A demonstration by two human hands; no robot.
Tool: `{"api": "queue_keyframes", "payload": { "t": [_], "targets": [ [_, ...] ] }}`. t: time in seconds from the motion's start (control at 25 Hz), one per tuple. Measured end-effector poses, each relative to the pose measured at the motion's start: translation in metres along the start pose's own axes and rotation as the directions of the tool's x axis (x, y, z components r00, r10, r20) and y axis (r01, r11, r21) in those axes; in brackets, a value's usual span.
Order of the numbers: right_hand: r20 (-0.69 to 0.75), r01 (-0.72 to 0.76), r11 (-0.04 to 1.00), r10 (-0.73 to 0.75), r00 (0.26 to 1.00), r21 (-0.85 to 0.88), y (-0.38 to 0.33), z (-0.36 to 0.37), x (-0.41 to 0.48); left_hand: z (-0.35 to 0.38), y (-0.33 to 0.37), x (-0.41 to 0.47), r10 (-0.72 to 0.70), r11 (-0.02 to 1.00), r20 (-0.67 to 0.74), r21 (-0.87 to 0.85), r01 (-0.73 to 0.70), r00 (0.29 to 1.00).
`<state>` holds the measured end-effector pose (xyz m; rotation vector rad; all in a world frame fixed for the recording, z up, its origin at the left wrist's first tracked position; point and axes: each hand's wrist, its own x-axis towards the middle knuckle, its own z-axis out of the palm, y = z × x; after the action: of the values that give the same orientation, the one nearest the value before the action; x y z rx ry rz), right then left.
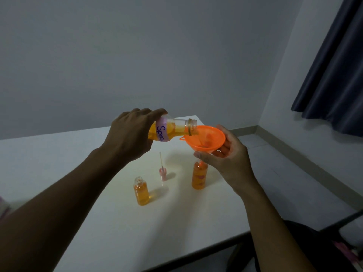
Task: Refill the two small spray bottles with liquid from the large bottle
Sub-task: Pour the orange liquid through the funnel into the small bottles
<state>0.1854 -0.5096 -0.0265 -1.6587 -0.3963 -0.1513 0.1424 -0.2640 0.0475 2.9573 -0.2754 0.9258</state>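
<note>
My left hand [129, 134] grips the large bottle [172, 129], which lies tipped almost flat with its open mouth over the orange funnel [206, 139]. The bottle holds orange liquid and wears a purple label. My right hand [224, 154] holds the funnel from below, and the funnel's spout sits in the neck of a small bottle [199, 176] that is nearly full of orange liquid. A second small bottle [141, 191], uncapped and mostly full, stands to the left on the white table [59, 154]. A pink spray cap with its thin tube [162, 171] rests between the two small bottles.
The table's right edge runs close beside the right small bottle, with floor beyond it. A dark curtain [334, 75] hangs at the right. A dark chair or bag [306, 242] sits below the table's near right corner. Something pinkish [3, 209] shows at the left edge.
</note>
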Motion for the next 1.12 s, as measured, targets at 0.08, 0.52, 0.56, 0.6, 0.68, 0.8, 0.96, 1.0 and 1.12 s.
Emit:
{"api": "queue_keyframes", "payload": {
  "t": [0.08,0.52,0.56,0.6,0.68,0.8,0.96,1.0,1.12],
  "targets": [
    [-0.004,0.001,1.000,-0.001,1.000,-0.001,-0.001,0.000,0.001,0.001,0.001,0.000,-0.021,0.999,0.008,-0.030,0.021,1.000],
    [-0.055,-0.004,1.000,0.002,0.998,-0.029,-0.005,-0.001,0.003,0.012,-0.009,-0.020,-0.184,0.925,0.060,-0.327,0.193,0.981],
    [-0.058,-0.003,0.999,0.001,0.998,-0.034,-0.006,-0.001,0.003,0.013,-0.011,-0.024,-0.201,0.915,0.060,-0.345,0.209,0.978],
    [-0.059,0.002,0.999,-0.004,0.998,-0.039,-0.006,-0.001,0.004,0.013,-0.011,-0.027,-0.218,0.903,0.058,-0.365,0.224,0.974],
    [-0.056,0.005,0.999,-0.007,0.998,-0.035,-0.008,0.001,0.004,0.011,-0.011,-0.034,-0.257,0.880,0.054,-0.401,0.256,0.965],
    [-0.050,0.013,0.999,-0.015,0.999,-0.030,-0.011,0.002,0.004,0.009,-0.012,-0.040,-0.297,0.861,0.067,-0.412,0.297,0.953],
    [-0.070,0.028,0.999,-0.029,0.997,-0.023,-0.015,0.001,0.001,0.004,-0.014,-0.042,-0.310,0.848,0.057,-0.434,0.303,0.949],
    [-0.074,0.030,0.999,-0.033,0.997,-0.043,-0.016,0.002,0.001,0.002,-0.014,-0.043,-0.318,0.844,0.052,-0.440,0.307,0.947],
    [-0.072,0.026,0.998,-0.029,0.997,-0.052,-0.020,0.001,0.000,-0.003,-0.013,-0.047,-0.334,0.832,0.037,-0.459,0.312,0.942]
  ]
}}
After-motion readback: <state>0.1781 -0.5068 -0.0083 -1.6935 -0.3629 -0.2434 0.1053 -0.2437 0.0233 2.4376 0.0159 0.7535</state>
